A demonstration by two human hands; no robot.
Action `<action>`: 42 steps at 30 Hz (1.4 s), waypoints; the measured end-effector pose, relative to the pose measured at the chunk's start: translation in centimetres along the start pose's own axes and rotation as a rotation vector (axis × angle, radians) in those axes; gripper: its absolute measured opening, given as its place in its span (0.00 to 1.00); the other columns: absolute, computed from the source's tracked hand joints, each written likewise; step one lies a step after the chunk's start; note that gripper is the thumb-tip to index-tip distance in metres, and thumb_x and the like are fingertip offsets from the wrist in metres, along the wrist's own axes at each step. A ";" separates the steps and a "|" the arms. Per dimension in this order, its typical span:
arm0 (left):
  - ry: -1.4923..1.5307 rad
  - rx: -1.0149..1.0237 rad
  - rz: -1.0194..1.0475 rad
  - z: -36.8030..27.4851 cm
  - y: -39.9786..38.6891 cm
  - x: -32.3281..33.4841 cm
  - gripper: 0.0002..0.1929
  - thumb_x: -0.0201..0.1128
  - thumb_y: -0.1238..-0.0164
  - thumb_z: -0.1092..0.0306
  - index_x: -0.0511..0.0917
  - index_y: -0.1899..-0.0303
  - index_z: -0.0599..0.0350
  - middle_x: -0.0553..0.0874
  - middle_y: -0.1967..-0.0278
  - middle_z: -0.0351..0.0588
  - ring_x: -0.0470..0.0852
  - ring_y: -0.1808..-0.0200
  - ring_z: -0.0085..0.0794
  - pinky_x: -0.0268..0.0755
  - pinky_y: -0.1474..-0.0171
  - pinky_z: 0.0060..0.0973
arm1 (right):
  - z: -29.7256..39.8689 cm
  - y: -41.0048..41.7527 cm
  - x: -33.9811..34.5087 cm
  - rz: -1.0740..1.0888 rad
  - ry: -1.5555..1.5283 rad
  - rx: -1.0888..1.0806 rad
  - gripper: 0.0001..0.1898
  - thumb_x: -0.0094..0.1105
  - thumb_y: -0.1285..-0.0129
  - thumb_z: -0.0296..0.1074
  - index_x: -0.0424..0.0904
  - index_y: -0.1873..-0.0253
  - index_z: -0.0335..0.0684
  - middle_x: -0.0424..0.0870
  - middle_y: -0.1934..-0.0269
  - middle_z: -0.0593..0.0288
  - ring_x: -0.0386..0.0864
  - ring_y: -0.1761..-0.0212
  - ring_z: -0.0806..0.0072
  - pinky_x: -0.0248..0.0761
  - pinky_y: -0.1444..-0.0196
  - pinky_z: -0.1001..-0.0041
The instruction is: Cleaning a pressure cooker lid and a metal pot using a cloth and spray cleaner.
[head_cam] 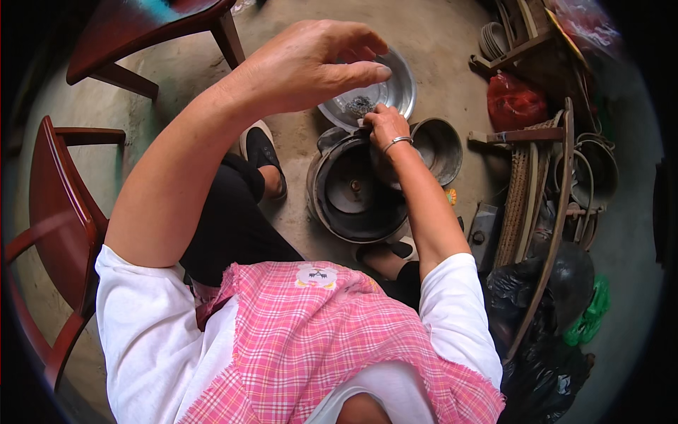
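My left hand is raised above a shiny metal basin, with its fingers bent, the thumb apart and nothing held. A wad of metal scouring wool lies in the basin. My right hand, a bracelet at its wrist, grips the upper rim of a round metal pan or lid, partly hidden by the forearm. That piece is tilted over the right side of a large round pot-like vessel or stove, which has a dark interior and a small central fitting. Another metal pot stands right of it.
Red wooden chairs stand at the left and upper left. At the right are a wooden frame with a woven part, a red plastic bag, stacked bowls, a bucket and black bags. My feet flank the large vessel.
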State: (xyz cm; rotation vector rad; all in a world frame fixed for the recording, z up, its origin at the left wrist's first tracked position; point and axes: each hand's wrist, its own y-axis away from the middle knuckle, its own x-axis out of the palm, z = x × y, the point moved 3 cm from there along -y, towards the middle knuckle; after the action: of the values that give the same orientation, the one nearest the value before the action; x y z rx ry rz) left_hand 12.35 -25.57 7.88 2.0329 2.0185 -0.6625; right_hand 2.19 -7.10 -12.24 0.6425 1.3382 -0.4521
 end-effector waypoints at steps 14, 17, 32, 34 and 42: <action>0.048 0.006 -0.021 0.5 0.2 -0.3 0.21 0.62 0.36 0.56 0.76 0.50 0.63 0.83 0.56 0.47 0.80 0.53 0.29 0.70 0.48 0.26 | 3.1 0.8 0.1 -0.005 0.201 -0.335 0.10 0.48 0.43 0.33 0.82 0.66 0.52 0.74 0.61 0.66 0.70 0.53 0.69 0.61 0.55 0.68; 0.025 0.031 -0.014 0.2 0.1 -0.3 0.21 0.61 0.36 0.56 0.76 0.50 0.64 0.83 0.56 0.47 0.80 0.53 0.29 0.70 0.48 0.26 | 2.3 0.0 0.5 0.045 0.119 -0.337 0.09 0.52 0.45 0.32 0.83 0.65 0.54 0.74 0.60 0.67 0.70 0.52 0.69 0.62 0.54 0.68; 0.043 -0.002 0.018 0.2 -0.1 -0.3 0.21 0.62 0.36 0.56 0.76 0.50 0.64 0.82 0.56 0.47 0.80 0.52 0.28 0.70 0.48 0.26 | -2.0 1.0 0.4 0.139 -0.102 0.111 0.12 0.56 0.47 0.32 0.84 0.58 0.52 0.79 0.56 0.56 0.75 0.50 0.59 0.68 0.46 0.65; 0.045 -0.008 0.016 0.1 -0.1 -0.1 0.20 0.62 0.36 0.57 0.76 0.50 0.64 0.82 0.56 0.47 0.80 0.52 0.28 0.70 0.48 0.26 | -1.2 1.0 0.3 0.133 -0.015 0.112 0.11 0.57 0.47 0.32 0.85 0.59 0.52 0.79 0.56 0.57 0.75 0.51 0.59 0.69 0.47 0.64; -0.007 -0.011 0.018 0.0 -0.2 0.2 0.20 0.61 0.35 0.57 0.76 0.50 0.65 0.82 0.56 0.48 0.80 0.52 0.29 0.71 0.48 0.26 | 5.3 1.6 0.3 0.146 0.036 -0.316 0.09 0.55 0.51 0.30 0.83 0.66 0.52 0.78 0.63 0.67 0.74 0.55 0.66 0.67 0.57 0.64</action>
State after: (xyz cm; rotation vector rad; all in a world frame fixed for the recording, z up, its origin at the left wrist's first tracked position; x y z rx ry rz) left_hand 12.11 -25.36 7.84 2.0376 1.9936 -0.6528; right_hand 7.20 -9.40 -11.74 0.4820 1.3504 -0.1074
